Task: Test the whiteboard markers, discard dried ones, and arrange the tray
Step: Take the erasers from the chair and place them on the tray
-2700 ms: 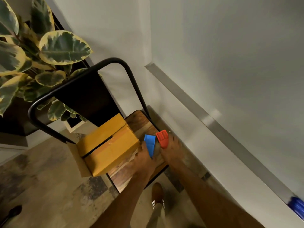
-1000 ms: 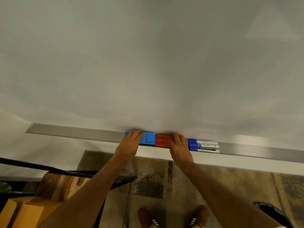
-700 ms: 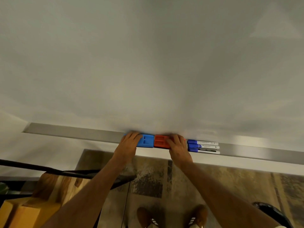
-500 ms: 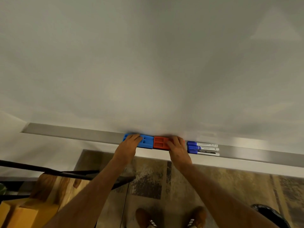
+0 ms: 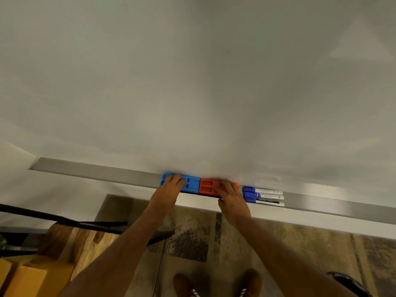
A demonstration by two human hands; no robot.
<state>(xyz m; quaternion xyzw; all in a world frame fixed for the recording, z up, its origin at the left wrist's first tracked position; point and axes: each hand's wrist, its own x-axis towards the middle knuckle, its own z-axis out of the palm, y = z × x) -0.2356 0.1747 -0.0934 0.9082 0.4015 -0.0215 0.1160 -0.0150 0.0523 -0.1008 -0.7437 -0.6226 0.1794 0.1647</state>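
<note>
A long grey metal tray (image 5: 102, 173) runs along the bottom of a blank whiteboard (image 5: 192, 82). On the tray a blue eraser (image 5: 192, 184) and a red eraser (image 5: 206, 186) lie end to end, touching. My left hand (image 5: 169, 188) rests flat on the blue eraser, fingers over its left half. On the red eraser's right half lies my right hand (image 5: 230, 195). Just right of the red eraser, three blue-capped markers (image 5: 264, 196) lie side by side along the tray.
A wooden shelf with a black metal frame (image 5: 64, 234) stands at lower left, a yellow cardboard box (image 5: 23, 277) on it. My shoes (image 5: 216, 284) stand on patterned floor below. A dark object (image 5: 347, 281) is at the lower right corner.
Both erasers came from the wooden shelf to the whiteboard tray. Over the last second my hands slid them slightly left and pressed them together beside the markers.
</note>
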